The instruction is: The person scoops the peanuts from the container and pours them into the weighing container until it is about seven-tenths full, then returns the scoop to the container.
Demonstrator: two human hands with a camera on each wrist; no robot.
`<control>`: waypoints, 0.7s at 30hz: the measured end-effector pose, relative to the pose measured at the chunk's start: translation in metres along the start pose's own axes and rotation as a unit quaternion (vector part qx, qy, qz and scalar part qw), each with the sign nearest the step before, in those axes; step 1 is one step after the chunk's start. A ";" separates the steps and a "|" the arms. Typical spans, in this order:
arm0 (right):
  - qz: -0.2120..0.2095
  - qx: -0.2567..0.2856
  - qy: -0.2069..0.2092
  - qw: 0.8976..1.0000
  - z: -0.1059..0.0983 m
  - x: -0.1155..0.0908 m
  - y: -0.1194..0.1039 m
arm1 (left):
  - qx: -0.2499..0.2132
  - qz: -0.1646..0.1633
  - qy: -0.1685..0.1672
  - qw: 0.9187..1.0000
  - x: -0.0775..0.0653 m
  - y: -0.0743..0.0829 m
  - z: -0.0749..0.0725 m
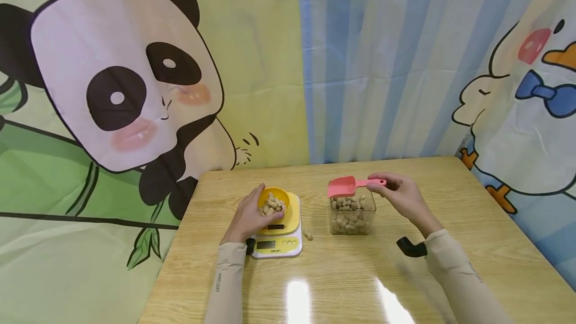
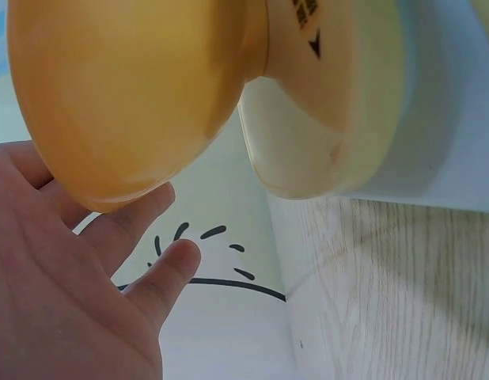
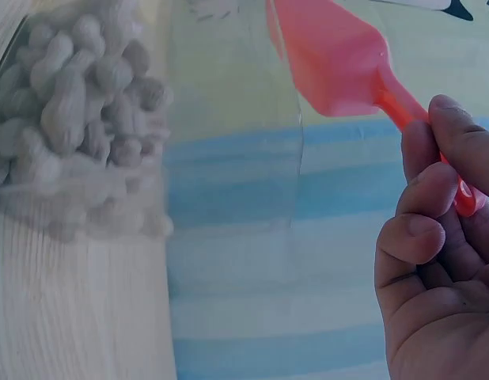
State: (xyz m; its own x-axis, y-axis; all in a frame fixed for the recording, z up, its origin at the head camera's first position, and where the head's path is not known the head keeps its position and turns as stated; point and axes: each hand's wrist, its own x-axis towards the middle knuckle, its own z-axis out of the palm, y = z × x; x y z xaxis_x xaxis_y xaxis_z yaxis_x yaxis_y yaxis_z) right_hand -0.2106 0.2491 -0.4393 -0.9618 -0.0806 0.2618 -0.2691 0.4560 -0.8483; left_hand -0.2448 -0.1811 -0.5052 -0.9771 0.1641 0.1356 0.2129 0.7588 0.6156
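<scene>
In the head view my left hand (image 1: 247,218) holds the yellow bowl (image 1: 282,194), thumb at its near side and fingers along its left side. Peanuts (image 1: 272,206) lie in the bowl, which sits on a yellow and white kitchen scale (image 1: 295,216). The left wrist view shows the bowl (image 2: 126,87) close up, fingers against its far side. My right hand (image 1: 400,196) pinches the handle of a pink scoop (image 1: 343,187) between thumb and fingers. That scoop hangs over a clear container (image 1: 373,209) of peanuts; its inside is hidden in the right wrist view.
One loose peanut (image 1: 308,235) lies on the wooden table (image 1: 333,274), just right of the scale. A cartoon curtain (image 1: 265,89) hangs behind the table's back edge. A black curved piece (image 1: 410,247) sticks out from my right sleeve.
</scene>
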 end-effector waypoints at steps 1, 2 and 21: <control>-0.002 -0.002 0.002 1.000 -0.001 -0.001 0.002 | 0.001 0.002 0.001 1.000 0.000 0.000 0.000; -0.005 -0.002 0.005 1.000 -0.003 -0.002 0.004 | 0.002 0.003 0.002 1.000 0.000 -0.001 0.000; -0.036 -0.077 -0.026 0.996 0.011 -0.009 0.021 | 0.007 0.013 0.006 1.000 -0.001 -0.007 -0.001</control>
State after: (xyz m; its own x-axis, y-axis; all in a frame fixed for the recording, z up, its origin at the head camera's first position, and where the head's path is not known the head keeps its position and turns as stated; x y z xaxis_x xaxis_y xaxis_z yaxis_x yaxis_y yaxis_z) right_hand -0.2081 0.2502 -0.4646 -0.9427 -0.1614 0.2921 -0.3302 0.5775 -0.7466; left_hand -0.2450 -0.1876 -0.5085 -0.9710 0.1773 0.1603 0.2384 0.7634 0.6003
